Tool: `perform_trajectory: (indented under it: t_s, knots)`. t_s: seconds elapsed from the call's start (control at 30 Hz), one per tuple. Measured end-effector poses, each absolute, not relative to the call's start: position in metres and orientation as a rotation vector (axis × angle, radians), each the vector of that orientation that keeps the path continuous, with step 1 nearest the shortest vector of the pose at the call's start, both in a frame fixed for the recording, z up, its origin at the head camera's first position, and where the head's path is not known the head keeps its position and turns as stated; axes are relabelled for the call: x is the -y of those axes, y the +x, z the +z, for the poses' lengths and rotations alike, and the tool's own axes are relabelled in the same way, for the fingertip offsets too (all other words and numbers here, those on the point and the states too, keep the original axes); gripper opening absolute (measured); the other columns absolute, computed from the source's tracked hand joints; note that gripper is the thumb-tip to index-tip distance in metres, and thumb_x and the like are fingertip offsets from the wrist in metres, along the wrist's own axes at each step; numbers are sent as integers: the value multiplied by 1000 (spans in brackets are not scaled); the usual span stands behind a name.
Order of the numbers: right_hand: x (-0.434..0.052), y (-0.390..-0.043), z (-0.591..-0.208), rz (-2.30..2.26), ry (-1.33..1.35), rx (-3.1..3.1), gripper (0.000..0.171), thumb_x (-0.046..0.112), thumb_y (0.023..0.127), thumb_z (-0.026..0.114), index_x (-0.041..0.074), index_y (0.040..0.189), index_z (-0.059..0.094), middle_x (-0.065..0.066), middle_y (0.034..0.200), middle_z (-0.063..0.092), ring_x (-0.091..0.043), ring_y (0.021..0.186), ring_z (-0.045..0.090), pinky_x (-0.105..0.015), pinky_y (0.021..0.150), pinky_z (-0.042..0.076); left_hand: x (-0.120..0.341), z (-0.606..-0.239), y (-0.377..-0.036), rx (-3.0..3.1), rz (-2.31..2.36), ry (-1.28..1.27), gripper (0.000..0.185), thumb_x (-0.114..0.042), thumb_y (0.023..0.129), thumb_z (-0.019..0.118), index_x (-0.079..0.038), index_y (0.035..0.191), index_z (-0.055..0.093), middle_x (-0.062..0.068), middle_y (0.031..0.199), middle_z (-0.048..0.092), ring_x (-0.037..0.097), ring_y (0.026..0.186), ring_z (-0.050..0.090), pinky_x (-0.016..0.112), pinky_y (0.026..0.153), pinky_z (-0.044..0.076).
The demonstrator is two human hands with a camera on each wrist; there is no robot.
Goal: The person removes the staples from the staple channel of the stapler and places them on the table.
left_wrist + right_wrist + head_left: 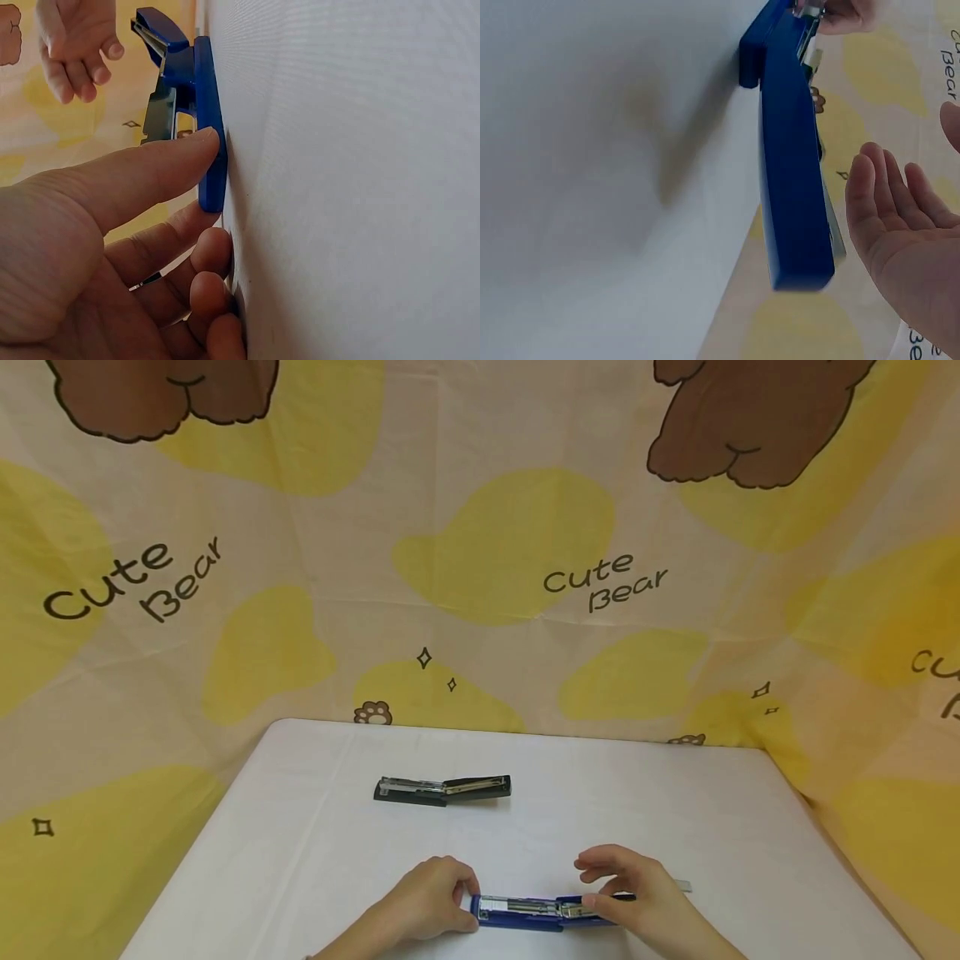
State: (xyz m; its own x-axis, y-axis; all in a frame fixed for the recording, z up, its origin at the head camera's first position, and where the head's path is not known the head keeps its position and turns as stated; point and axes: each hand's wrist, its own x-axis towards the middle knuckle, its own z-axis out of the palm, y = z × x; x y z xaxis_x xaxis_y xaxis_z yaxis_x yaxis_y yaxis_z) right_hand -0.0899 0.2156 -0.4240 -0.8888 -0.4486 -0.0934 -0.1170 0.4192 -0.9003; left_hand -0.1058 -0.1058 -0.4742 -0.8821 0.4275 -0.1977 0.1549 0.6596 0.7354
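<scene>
The white table (300, 827), smooth and matte, fills the lower centre of the head view. At its bottom edge lies the blue stapler (536, 912), hard glossy plastic swung open with its metal channel exposed. The left hand (427, 897) pinches its left end, thumb on the base; the right hand (637, 893) hovers loosely open, holding nothing. Pressed unevenly, the sprung top could snap onto fingers. A black stapler (442, 789) lies beyond.

A blue stapler (536, 912) is seen lying lengthwise near the front edge of the white table, swung open with its metal staple channel facing up. One end is steadied by the left hand (431, 902), while the other is hovered over by the right hand (637, 893).
</scene>
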Motion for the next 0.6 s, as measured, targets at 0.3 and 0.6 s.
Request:
perform_trajectory:
  t_s: [0.3,0.6]
  knots:
    - [-194,-89,-438,-1501,-375,-2198,46,13,94,79,-5,132,61,-15,123,69,-26,104,66,-24,84,55,106,-474,-106,-2516,1085,459,24,-16,73,91,-15,92,76,-7,64,51,9,61,43,28,60,32]
    - [-175,-86,-452,-1604,-285,-1998,50,10,94,79,-11,134,59,-14,121,71,-26,104,68,-27,89,57,107,-475,-106,-2519,1074,464,23,-17,74,90,-15,91,76,-7,64,51,9,61,44,28,59,32]
